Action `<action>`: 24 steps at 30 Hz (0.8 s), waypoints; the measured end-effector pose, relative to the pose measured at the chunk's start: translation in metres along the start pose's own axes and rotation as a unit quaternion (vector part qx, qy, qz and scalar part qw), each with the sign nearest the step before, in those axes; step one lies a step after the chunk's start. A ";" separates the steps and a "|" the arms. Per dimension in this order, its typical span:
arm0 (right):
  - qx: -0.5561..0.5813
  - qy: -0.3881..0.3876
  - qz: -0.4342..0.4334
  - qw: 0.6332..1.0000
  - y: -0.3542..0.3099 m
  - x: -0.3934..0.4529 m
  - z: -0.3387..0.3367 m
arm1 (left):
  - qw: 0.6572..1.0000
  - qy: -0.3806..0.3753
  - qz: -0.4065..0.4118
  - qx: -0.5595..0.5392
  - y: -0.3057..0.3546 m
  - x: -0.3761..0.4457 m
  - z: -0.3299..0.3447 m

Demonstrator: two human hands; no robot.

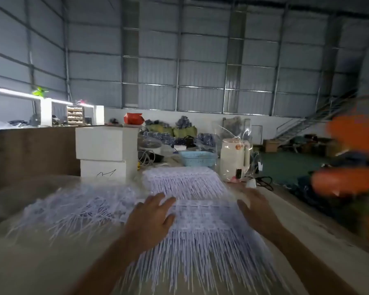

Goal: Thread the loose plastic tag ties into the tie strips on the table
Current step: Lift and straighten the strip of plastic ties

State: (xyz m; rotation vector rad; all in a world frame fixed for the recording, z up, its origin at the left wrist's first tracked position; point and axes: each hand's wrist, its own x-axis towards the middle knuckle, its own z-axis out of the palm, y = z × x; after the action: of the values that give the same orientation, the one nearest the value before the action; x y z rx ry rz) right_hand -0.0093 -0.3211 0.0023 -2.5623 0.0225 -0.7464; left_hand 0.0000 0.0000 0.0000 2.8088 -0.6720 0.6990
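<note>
Both hands, left hand (151,218) and right hand (258,211), lie fingers spread and gripping nothing at lower centre, apparently flattening the tie strips (200,237) for threading.

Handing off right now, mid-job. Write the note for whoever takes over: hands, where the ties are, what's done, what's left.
Left hand: open, fingers spread, on the near tie stack, holding nothing.
Right hand: open, at that stack's right edge.
Far tie stack lies behind it; loose tie pile is to the left on the table.
Done: two stacks look assembled, though blur hides detail.
Left: thread the loose pile.
</note>
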 end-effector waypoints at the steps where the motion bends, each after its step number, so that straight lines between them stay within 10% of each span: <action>1: -0.031 -0.023 0.023 0.999 0.012 -0.006 0.011 | 0.999 -0.030 -0.003 0.038 -0.002 -0.004 0.011; 4: -0.022 -0.092 0.074 0.993 0.043 -0.022 0.037 | 0.998 -0.047 0.009 0.047 -0.014 -0.023 0.046; 8: 0.060 0.026 0.113 0.991 0.043 -0.010 0.027 | 0.998 0.020 0.024 0.052 -0.013 -0.031 0.046; 24: 0.041 0.073 0.130 0.988 0.046 0.003 0.019 | 0.996 0.075 0.037 0.039 -0.001 -0.033 0.039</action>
State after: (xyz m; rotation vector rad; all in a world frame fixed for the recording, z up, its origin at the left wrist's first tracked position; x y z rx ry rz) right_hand 0.0079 -0.3543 -0.0309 -2.3620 0.3583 -0.8133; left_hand -0.0098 0.0035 -0.0505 2.7757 -0.7385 0.9594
